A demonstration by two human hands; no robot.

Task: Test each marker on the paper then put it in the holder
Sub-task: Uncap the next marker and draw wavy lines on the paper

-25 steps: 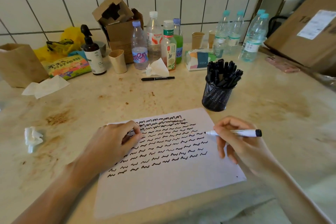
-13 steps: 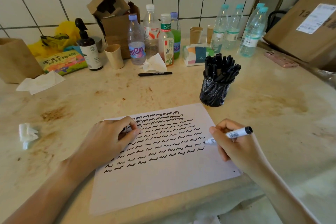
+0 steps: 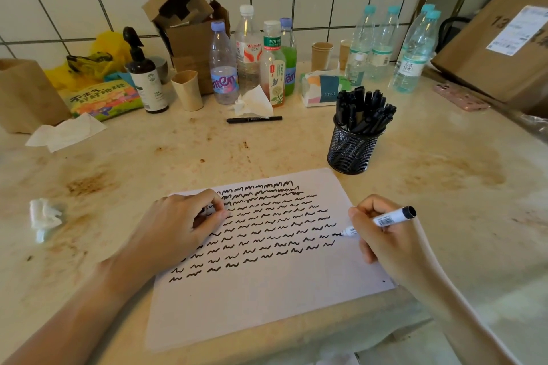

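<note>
1. One white marker (image 3: 378,222), pinched in the curled fingers of the right hand (image 3: 385,234), tip touching the paper (image 3: 267,299) at a squiggle row's right end.
2. Left hand (image 3: 178,231) rested on the paper's left part, fingers curled; what they held could not be told.
3. Mesh holder (image 3: 351,151), full of black markers, stood just beyond the paper.

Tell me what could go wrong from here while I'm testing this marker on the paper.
The marker tip sits near the right edge of the paper, so a long stroke might run onto the table. The right hand rests on the sheet by fresh squiggles and could smear them. The holder already looks crammed with markers, so pushing this one in may tip it or be awkward.
</note>
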